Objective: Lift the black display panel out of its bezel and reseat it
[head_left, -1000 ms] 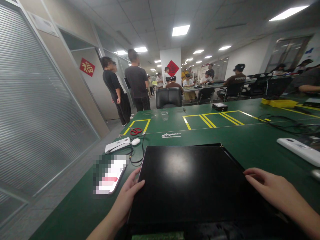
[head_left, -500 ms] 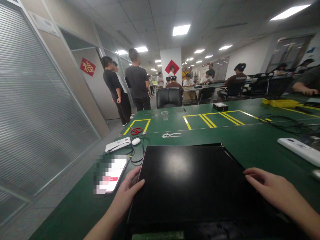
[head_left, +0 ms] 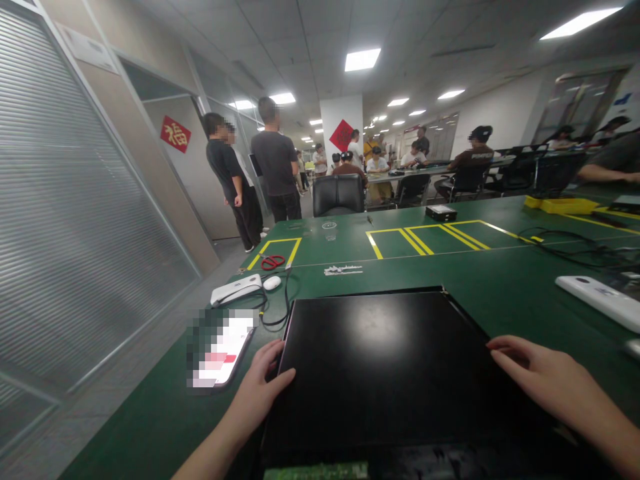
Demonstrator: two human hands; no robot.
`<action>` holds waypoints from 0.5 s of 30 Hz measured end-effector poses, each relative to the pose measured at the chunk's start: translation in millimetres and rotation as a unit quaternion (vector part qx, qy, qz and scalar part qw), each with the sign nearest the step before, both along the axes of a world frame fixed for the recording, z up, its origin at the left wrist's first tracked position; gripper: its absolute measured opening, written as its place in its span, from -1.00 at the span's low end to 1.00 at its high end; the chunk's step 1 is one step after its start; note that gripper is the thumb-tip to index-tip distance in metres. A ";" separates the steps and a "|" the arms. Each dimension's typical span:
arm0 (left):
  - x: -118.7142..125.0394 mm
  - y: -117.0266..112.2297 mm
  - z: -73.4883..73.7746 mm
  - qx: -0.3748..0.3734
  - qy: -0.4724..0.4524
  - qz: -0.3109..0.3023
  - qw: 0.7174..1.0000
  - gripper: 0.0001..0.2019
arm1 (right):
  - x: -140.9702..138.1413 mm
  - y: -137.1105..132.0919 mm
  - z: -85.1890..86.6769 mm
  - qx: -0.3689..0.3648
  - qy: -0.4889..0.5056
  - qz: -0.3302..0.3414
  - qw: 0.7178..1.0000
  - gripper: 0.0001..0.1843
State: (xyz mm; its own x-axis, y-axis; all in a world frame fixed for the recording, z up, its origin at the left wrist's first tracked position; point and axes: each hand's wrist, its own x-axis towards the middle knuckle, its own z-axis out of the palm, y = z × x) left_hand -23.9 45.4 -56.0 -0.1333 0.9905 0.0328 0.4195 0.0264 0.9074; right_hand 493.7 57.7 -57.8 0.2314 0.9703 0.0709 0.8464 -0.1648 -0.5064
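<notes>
A black LCD screen panel (head_left: 380, 373) lies before me on a black frame (head_left: 370, 291), whose rim shows along the far and right sides. At the near edge a strip of green circuit board (head_left: 315, 471) shows. My left hand (head_left: 267, 373) is closed on the panel's left edge, thumb on top and fingers down the side. On the right edge, my right hand (head_left: 525, 360) pinches with thumb and fingertips; whether it grips the panel or only the frame's rim is hard to tell.
Left of the panel lie a phone (head_left: 225, 350), a white power bank (head_left: 237, 290), a mouse-like white object (head_left: 272, 283), cables and red-handled scissors (head_left: 273, 263). Beyond are white scraps (head_left: 343, 270) and a clear cup (head_left: 329, 231). Another white device (head_left: 600, 300) is at right. People stand and sit farther off.
The panel's far edge has dropped and come slightly nearer, showing more of the frame's far rim. My left hand has shifted a little with it; my right hand has barely moved.
</notes>
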 end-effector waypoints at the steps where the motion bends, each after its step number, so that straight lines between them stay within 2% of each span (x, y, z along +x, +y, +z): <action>1: -0.3 0.0 -0.1 0.000 0.009 -0.002 1.000 -0.36 | -0.1 0.1 0.1 -0.002 0.000 -0.002 1.000 -0.48; 15: -0.5 4.6 -10.3 0.009 0.111 -0.020 0.994 -0.39 | 2.1 1.1 -1.1 0.009 0.002 0.004 1.000 -0.50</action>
State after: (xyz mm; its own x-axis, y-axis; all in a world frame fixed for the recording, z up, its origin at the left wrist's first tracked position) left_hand -24.4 50.0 -66.3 -0.0816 0.9938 0.0752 0.6103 -0.0099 0.7921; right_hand 495.8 58.8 -58.9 0.2240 0.9707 0.0874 0.8456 -0.1491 -0.5125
